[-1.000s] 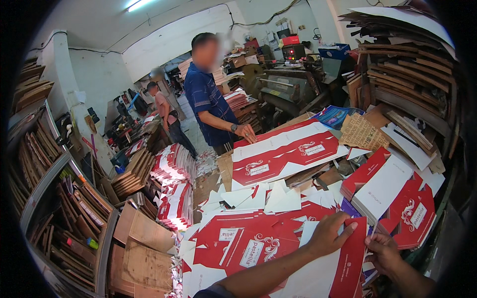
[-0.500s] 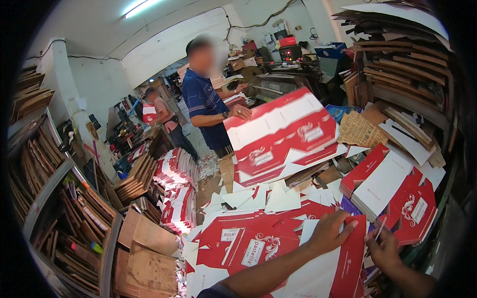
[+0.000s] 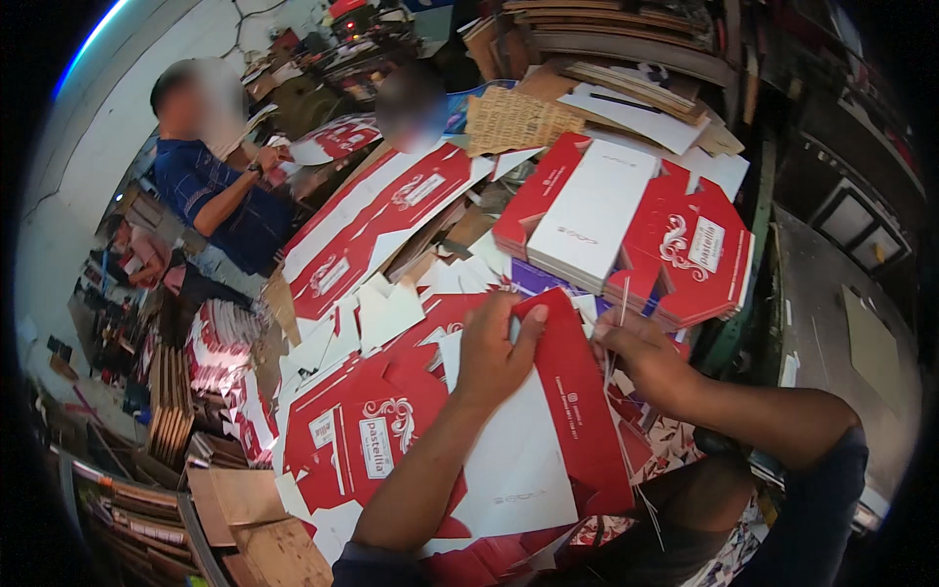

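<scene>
My left hand (image 3: pixel 497 347) is closed on the far edge of a red and white printed card box blank (image 3: pixel 577 411), thumb on top. Beside the blank's right edge, my right hand (image 3: pixel 641 360) pinches a thin pale strip (image 3: pixel 625 298) between thumb and fingers. More thin strips (image 3: pixel 649 514) dangle along that edge, lower down. Under my left forearm lie red printed card sheets (image 3: pixel 337 440) in a loose pile. A neat stack of cut red and white box blanks (image 3: pixel 592 210) sits just beyond my right hand.
A co-worker in a blue shirt (image 3: pixel 220 186) stands far left, handling a printed sheet (image 3: pixel 337 139). Another large sheet (image 3: pixel 391 220) lies between us. White offcuts (image 3: pixel 391 313) litter the pile. Brown boards (image 3: pixel 259 528) are at lower left, a metal surface (image 3: pixel 841 342) at right.
My view has swung right and down. The large sheet the co-worker held now lies lower on the pile, and the co-worker handles another. My hands stay at the blank's edge.
</scene>
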Demonstrator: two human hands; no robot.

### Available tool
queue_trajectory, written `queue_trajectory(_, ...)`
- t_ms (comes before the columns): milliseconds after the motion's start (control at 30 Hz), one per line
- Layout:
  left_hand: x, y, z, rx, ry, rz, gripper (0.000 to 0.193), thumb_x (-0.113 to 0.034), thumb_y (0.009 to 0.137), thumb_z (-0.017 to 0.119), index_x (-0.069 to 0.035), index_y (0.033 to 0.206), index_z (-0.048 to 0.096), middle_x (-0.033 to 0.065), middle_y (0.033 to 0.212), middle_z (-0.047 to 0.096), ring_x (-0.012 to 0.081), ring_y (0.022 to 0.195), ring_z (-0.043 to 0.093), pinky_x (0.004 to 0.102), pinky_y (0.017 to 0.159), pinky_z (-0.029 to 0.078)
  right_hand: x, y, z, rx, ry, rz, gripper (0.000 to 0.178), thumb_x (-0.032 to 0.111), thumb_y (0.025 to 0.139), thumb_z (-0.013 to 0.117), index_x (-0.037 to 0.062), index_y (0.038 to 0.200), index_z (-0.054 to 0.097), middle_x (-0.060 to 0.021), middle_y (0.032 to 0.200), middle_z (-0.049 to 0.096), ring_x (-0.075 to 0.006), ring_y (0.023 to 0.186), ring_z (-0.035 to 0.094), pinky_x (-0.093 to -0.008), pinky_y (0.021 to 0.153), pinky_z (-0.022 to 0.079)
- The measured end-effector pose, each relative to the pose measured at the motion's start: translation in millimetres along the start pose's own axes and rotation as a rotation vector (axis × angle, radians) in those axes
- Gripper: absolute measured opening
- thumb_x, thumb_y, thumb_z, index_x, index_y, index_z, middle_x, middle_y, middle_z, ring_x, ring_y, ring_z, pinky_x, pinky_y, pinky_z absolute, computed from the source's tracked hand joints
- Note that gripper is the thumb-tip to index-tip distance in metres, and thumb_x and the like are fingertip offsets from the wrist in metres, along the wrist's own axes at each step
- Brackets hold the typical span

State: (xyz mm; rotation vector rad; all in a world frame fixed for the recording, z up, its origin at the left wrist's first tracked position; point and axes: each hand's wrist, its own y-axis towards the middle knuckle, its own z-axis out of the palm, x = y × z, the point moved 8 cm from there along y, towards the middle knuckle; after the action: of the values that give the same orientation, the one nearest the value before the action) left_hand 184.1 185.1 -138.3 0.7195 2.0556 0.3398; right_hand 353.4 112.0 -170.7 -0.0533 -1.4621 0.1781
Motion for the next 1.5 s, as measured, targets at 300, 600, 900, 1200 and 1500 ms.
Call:
queue_trajectory(300, 4, 0, 3, -0.052, -0.044, 0.054, 0.03, -0.033, 0.099, 0.061, -0.003, 0.1, 0.058, 0.0158, 0.092, 0.062, 0.0352, 0.085, 0.06, 0.0447, 0.076, 0.043, 8, -15, 7, 0.135, 0.18, -0.106, 0.018, 0.022, 0.093, 0.044, 0.0073, 0.086, 0.05, -0.0013, 0.069, 0.044, -0.0127, 0.063, 0.042, -0.029, 0.06, 0.036)
queue_trajectory(600, -5, -1, 0, 0.014, -0.017, -0.015, 0.033, -0.037, 0.102, 0.056, -0.004, 0.102, 0.059, 0.016, 0.092, 0.062, 0.0329, 0.085, 0.058, 0.0415, 0.078, 0.042, -14, -32, 22, 0.526, 0.051, 0.471, 0.022, 0.025, 0.083, 0.053, 0.0048, 0.087, 0.06, -0.0039, 0.066, 0.051, -0.015, 0.057, 0.046, -0.0277, 0.051, 0.036)
queue_trajectory(900, 12, -12, -4, 0.004, 0.086, -0.049, 0.036, -0.04, 0.101, 0.056, -0.004, 0.103, 0.057, 0.016, 0.092, 0.062, 0.0347, 0.084, 0.059, 0.044, 0.079, 0.041, 36, -126, 100, 1.439, -0.803, 0.345, 0.046, 0.039, 0.094, 0.067, 0.0004, 0.12, 0.065, -0.0167, 0.108, 0.071, -0.02, 0.101, 0.065, -0.0341, 0.089, 0.05)
queue_trajectory(1200, 24, -2, 10, -0.022, -0.129, -0.025, 0.027, -0.03, 0.098, 0.064, -0.004, 0.094, 0.059, 0.0084, 0.069, 0.065, 0.0225, 0.058, 0.063, 0.0383, 0.059, 0.047, 18, -38, 42, 0.597, -0.14, 0.127, 0.03, 0.031, 0.092, 0.068, 0.001, 0.093, 0.072, -0.0041, 0.075, 0.068, -0.0106, 0.074, 0.066, -0.0273, 0.066, 0.053)
queue_trajectory(1500, 12, 1, -5, -0.073, -0.228, -0.113, 0.033, -0.034, 0.1, 0.062, -0.001, 0.096, 0.057, 0.0053, 0.067, 0.064, 0.0129, 0.055, 0.056, 0.0286, 0.051, 0.043, 12, -4, 13, 0.226, -0.286, -0.051, 0.036, 0.038, 0.093, 0.07, 0.0038, 0.084, 0.06, -0.0009, 0.071, 0.058, -0.0059, 0.058, 0.051, -0.0243, 0.051, 0.04)
